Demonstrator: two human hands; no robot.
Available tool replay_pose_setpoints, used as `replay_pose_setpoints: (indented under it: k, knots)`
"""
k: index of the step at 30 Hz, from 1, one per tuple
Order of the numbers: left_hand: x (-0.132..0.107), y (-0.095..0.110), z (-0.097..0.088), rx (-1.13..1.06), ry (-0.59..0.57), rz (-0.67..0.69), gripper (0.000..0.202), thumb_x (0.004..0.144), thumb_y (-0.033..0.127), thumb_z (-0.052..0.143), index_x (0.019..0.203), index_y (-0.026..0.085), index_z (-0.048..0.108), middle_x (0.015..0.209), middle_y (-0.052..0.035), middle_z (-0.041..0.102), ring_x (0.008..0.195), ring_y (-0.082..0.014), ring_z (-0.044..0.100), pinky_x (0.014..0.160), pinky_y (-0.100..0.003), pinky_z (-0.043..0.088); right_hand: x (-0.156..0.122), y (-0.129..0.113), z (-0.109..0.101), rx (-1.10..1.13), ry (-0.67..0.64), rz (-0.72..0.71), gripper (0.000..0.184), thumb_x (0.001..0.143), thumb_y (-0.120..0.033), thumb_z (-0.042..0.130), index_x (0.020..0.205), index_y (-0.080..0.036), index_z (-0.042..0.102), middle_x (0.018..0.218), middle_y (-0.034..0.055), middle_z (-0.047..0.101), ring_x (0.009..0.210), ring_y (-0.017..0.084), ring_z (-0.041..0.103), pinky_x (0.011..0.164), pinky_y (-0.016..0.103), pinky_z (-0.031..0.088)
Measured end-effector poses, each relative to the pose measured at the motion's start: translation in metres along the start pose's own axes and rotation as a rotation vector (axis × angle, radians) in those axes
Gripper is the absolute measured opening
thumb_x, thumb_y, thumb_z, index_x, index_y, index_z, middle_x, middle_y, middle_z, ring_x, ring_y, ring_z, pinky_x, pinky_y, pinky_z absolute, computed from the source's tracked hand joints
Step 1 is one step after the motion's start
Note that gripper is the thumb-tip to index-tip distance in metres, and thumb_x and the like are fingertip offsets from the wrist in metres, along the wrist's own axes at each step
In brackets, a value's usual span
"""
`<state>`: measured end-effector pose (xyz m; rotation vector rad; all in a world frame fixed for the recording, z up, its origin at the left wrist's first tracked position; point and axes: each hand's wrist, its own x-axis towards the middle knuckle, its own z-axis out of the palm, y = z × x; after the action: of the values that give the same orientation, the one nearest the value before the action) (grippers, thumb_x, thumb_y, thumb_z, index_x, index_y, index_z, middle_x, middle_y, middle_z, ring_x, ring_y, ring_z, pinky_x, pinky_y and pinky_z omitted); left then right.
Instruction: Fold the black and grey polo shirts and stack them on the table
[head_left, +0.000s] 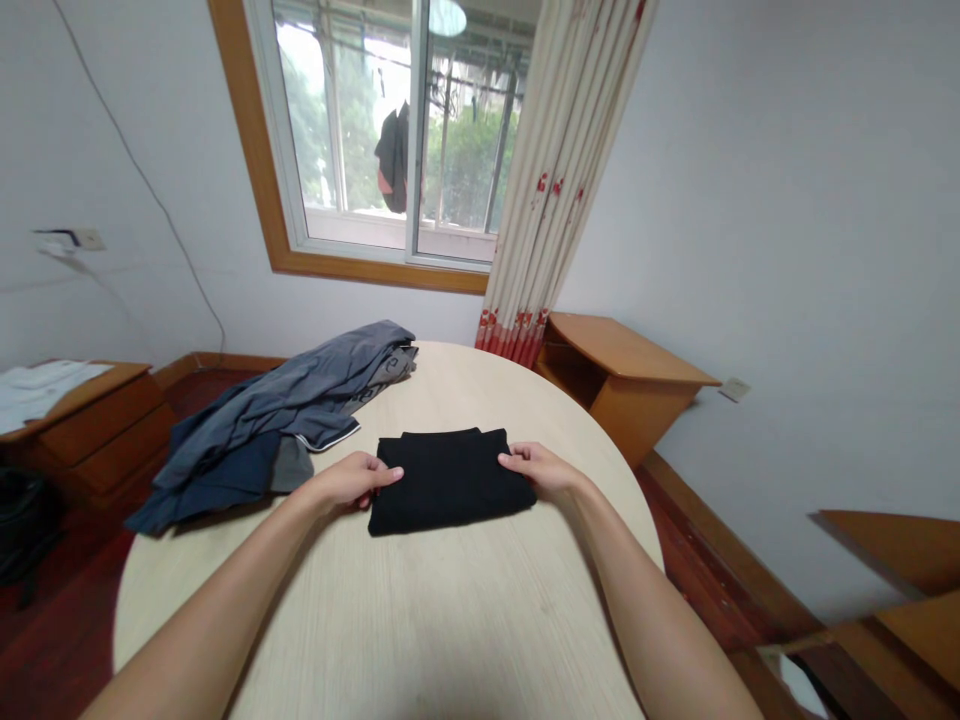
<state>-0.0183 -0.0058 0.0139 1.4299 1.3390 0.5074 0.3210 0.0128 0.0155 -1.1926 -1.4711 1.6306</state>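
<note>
A black garment (450, 482), folded into a flat rectangle, is on the round pale table (465, 620) in front of me. My left hand (358, 478) pinches its left edge, thumb on top and fingers underneath. At the opposite side, my right hand (541, 468) grips the right edge the same way. A narrow strip of another layer shows along the far edge. What kind of garment it is cannot be made out in this folded state.
Left of my left hand lies a loose heap of grey and navy clothes (292, 400), hanging over the table's edge. Wooden cabinets stand at the left (97, 430) and right (622, 370). A curtain (555, 180) hangs beside the window behind the table.
</note>
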Motion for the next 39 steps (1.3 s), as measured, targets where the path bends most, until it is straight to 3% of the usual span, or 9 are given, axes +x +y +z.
replay_pose_setpoints:
  k: [5,10,14,19,23,26,31,34,39]
  knots:
    - [0.001,0.002,-0.001,-0.131,0.055,0.032,0.062,0.049,0.070,0.078,0.060,0.021,0.043,0.041,0.0052,0.045,0.036,-0.0068,0.033,0.041,-0.021,0.016,0.007,0.000,0.006,0.151,0.081,-0.068,0.036,0.058,-0.030,0.085,0.086,-0.015,0.068,0.081,0.0052,0.074,0.068,0.016,0.067,0.064,0.027,0.051]
    - [-0.003,-0.002,-0.016,-0.178,0.030,0.020,0.055,0.052,0.057,0.083,0.065,0.020,0.045,0.044,0.0063,0.046,0.039,-0.0081,0.041,0.041,-0.019,0.020,0.020,0.008,0.001,0.162,0.252,-0.096,0.029,0.052,-0.016,0.079,0.077,-0.016,0.062,0.069,0.0030,0.072,0.060,0.016,0.065,0.057,0.026,0.050]
    - [0.001,-0.005,-0.015,-0.159,0.152,0.005,0.050,0.058,0.052,0.082,0.083,0.018,0.055,0.046,0.0064,0.049,0.038,-0.0091,0.042,0.040,-0.019,0.020,0.027,0.016,0.001,0.149,0.376,-0.107,0.045,0.056,-0.019,0.083,0.093,-0.019,0.059,0.079,0.0046,0.074,0.067,0.019,0.069,0.062,0.030,0.055]
    - [0.016,-0.008,-0.006,-0.173,0.358,0.201,0.074,0.065,0.048,0.078,0.126,0.013,0.056,0.054,0.0060,0.054,0.046,-0.0125,0.050,0.046,-0.022,0.033,0.033,0.022,-0.001,0.055,0.386,-0.179,0.076,0.066,-0.033,0.082,0.133,-0.022,0.049,0.089,0.0052,0.074,0.080,0.024,0.071,0.074,0.038,0.057]
    - [0.025,-0.009,-0.002,-0.115,0.385,0.366,0.058,0.065,0.046,0.076,0.112,0.013,0.070,0.082,-0.0069,0.072,0.075,-0.0217,0.065,0.065,-0.030,0.049,0.038,0.024,-0.006,-0.196,0.373,-0.309,0.056,0.071,-0.042,0.076,0.122,-0.019,0.066,0.113,0.0102,0.072,0.105,0.026,0.067,0.095,0.043,0.052]
    - [0.027,-0.006,-0.004,-0.040,0.438,0.391,0.046,0.071,0.048,0.069,0.100,0.013,0.077,0.098,-0.0123,0.076,0.087,-0.0264,0.067,0.078,-0.036,0.051,0.037,0.021,-0.006,-0.275,0.365,-0.370,0.045,0.076,-0.047,0.071,0.111,-0.018,0.073,0.122,0.0123,0.069,0.116,0.029,0.062,0.105,0.048,0.044]
    - [0.027,-0.005,-0.009,0.069,0.620,0.485,0.054,0.083,0.050,0.055,0.119,0.014,0.072,0.115,-0.0123,0.073,0.095,-0.0259,0.067,0.087,-0.039,0.051,0.036,0.014,-0.005,-0.229,0.403,-0.530,0.068,0.075,-0.049,0.075,0.135,-0.022,0.060,0.138,0.0093,0.060,0.122,0.028,0.059,0.109,0.044,0.042]
    - [0.033,-0.011,-0.008,0.115,0.597,0.503,0.057,0.082,0.047,0.055,0.126,0.012,0.067,0.126,-0.0149,0.068,0.106,-0.0277,0.065,0.095,-0.041,0.050,0.043,0.018,-0.007,-0.268,0.394,-0.467,0.082,0.071,-0.047,0.079,0.143,-0.020,0.051,0.140,0.0112,0.058,0.119,0.028,0.061,0.110,0.046,0.042]
    - [0.040,-0.018,-0.005,0.293,0.541,0.508,0.058,0.084,0.042,0.051,0.132,0.010,0.061,0.132,-0.0154,0.064,0.119,-0.0287,0.060,0.105,-0.045,0.045,0.057,0.030,-0.010,-0.395,0.428,-0.392,0.074,0.075,-0.040,0.074,0.143,-0.017,0.052,0.144,0.0133,0.054,0.127,0.027,0.056,0.113,0.044,0.038]
